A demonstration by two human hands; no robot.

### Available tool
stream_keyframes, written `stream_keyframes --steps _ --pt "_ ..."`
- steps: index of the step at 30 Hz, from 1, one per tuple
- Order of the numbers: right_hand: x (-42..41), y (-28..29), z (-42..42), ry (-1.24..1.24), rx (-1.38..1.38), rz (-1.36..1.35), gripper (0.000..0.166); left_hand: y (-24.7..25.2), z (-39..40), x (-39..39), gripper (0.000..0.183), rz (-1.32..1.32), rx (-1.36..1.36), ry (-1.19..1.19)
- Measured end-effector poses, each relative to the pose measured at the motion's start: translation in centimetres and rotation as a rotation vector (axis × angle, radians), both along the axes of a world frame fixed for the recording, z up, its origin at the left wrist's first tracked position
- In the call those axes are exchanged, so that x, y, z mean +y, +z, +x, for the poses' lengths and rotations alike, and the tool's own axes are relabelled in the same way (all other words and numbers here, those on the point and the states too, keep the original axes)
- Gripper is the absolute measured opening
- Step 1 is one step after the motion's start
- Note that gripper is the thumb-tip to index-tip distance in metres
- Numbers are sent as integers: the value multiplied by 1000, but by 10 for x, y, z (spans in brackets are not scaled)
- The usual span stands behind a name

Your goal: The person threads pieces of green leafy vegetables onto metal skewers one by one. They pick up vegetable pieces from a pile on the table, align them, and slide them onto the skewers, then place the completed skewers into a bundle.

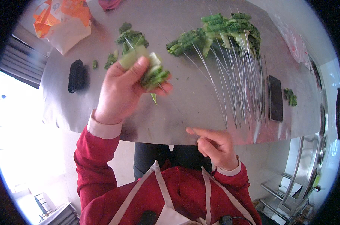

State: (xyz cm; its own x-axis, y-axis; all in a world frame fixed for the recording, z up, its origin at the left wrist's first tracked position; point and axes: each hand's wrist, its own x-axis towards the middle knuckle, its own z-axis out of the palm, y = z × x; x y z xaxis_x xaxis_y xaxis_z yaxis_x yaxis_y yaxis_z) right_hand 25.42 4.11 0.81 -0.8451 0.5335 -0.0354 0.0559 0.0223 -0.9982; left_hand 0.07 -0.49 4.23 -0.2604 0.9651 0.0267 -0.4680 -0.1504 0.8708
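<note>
Rolled green leaves point(156, 74) sit in my left hand point(127, 81), some threaded on a thin metal skewer point(175, 105). My right hand point(216, 143) pinches the lower end of that skewer near the table's front edge. Behind my left hand lies a small pile of rolled leaves point(133, 39), with a loose bunch point(111, 59) beside it. Farther right, many skewers point(243, 92) loaded with leaf rolls point(229, 25) lie side by side, their bare ends towards me.
The metal table point(170, 121) also holds a black case-like object point(76, 76), an orange and white bag point(66, 31), a dark phone-like slab point(275, 98) and a small leaf bunch point(290, 97). Clear plastic wrap point(296, 45) lies along the right rim.
</note>
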Motion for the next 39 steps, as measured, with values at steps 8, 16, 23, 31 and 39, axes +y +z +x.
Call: stream_keyframes --steps 8,16,23,31,39 --pt "6 2 7 84 22 255 21 3 -16 2 28 -24 -34 81" --pt "2 -8 2 10 301 300 22 -5 -24 1 32 44 -179 -76" --pt "5 -1 11 93 -44 30 33 4 -22 -1 32 62 84 18" --pt "3 -1 9 0 -93 195 34 8 -37 8 34 29 164 15" --pt "8 6 9 49 -183 64 37 11 -34 10 33 23 166 34"
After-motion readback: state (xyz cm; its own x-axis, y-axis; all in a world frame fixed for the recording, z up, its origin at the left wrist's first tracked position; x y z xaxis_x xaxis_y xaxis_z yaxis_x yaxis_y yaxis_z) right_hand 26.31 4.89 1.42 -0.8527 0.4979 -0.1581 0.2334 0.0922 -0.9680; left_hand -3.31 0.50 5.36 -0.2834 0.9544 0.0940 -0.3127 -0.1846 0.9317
